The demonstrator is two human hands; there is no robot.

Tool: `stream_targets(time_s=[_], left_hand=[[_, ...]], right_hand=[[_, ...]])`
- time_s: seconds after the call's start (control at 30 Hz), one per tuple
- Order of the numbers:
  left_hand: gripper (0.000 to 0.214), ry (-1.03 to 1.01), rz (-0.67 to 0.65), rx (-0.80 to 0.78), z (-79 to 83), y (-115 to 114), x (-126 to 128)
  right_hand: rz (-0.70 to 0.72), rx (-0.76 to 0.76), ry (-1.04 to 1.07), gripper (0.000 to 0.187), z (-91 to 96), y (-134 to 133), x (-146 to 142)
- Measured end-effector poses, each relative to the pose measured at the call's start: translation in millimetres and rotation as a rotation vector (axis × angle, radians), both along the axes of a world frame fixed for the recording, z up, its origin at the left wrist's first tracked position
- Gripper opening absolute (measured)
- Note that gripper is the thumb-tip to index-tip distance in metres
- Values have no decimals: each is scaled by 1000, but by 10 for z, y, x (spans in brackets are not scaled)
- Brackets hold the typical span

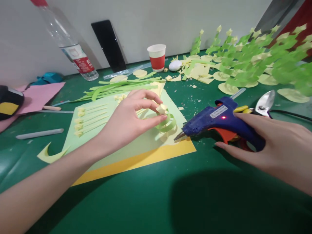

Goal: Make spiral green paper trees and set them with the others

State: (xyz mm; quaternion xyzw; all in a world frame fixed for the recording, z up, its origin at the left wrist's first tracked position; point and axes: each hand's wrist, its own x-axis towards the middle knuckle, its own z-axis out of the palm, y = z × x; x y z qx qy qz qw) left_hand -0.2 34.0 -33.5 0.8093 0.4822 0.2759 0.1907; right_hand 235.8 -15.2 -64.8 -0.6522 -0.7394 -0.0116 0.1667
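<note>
My left hand (133, 112) pinches a small pale yellow paper star (161, 109) between thumb and fingers. From it a light green paper spiral (170, 125) hangs over the sheets. Beside it, a blue hot glue gun (203, 119) with a lit red light lies on the table, its nozzle over the yellow sheet's corner. Around the handle, my right hand (280, 146) has thumb and fingers spread apart, the fingertips touching or very near the gun. On the green sheet (114, 143) lie several thin stems with star tips (92, 118).
Several finished paper plants (263, 61) stand at the right, near pruning shears (265, 100). Behind are a paper cup (157, 60), green strips (122, 86), a phone (108, 45) and a bottle (79, 57). A glue stick (40, 133) lies left; a cable (290, 113) runs right.
</note>
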Motion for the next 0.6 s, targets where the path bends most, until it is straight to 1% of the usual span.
stream_targets(time_s=[0.1,0.2,0.3,0.47,0.6], left_hand=[[13,-2,3,11,-8,10,-1],[16,-2,-7,25,-11,10,5],[20,2,-11,34,-7,-2,12],[24,21,-19,49,2,-19,15],[22,36,-27,63,2,-16,11]], right_hand=[[45,35,-39,72,-26,2,3],[137,134,-114,62,-61,-10,34],[192,200,-169,55,-84,-21,48],[219,280,-253,60,-73,-17,2],[237,324,-324,64,-59,-3,-13]])
